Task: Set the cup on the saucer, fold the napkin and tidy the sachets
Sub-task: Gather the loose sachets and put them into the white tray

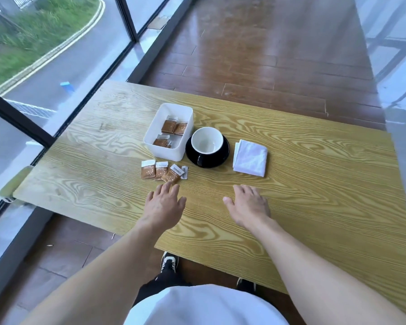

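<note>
head cam: sachets (162, 171) print unreadable, left hand (162, 203) & right hand (249, 204) fingers spread, empty.

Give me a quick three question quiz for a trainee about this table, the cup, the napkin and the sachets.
1. True or false: the cup stands on the saucer.
2. Which hand is nearer the loose sachets: A left hand, B right hand?
3. Where are the other sachets?

Key: 1 true. 2 A, its fingertips almost at them. 3 In the white box; the folded napkin lies right of the saucer.
</note>
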